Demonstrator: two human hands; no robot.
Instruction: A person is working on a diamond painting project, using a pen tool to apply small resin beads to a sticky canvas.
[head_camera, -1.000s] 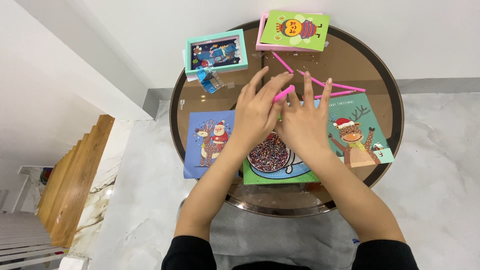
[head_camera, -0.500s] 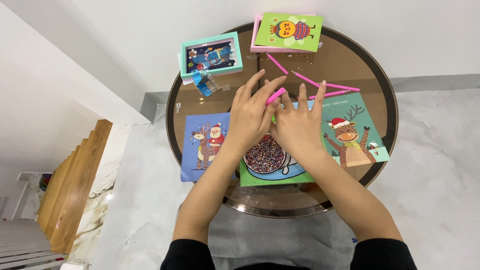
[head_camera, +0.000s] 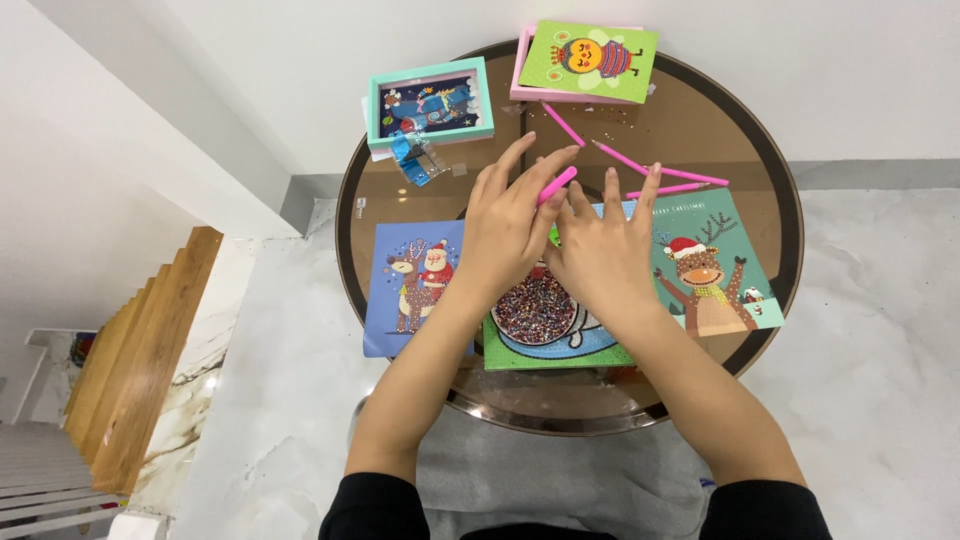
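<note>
pink pen (head_camera: 556, 186) in left hand (head_camera: 505, 235) grip, right hand (head_camera: 600, 255) touching

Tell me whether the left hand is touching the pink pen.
Touching. The head view shows the left hand with its fingertips closed around the pink pen.

Three loose pink pens (head_camera: 655, 167), one held pink pen (head_camera: 556, 185), three picture cards (head_camera: 712, 270), two framed pictures (head_camera: 430, 104).

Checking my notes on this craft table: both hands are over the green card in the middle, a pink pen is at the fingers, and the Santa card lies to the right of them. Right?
One slip: the head view shows the Santa card left of the hands, left hand and right hand; the reindeer card lies right. The pink pen and green card match.
</note>
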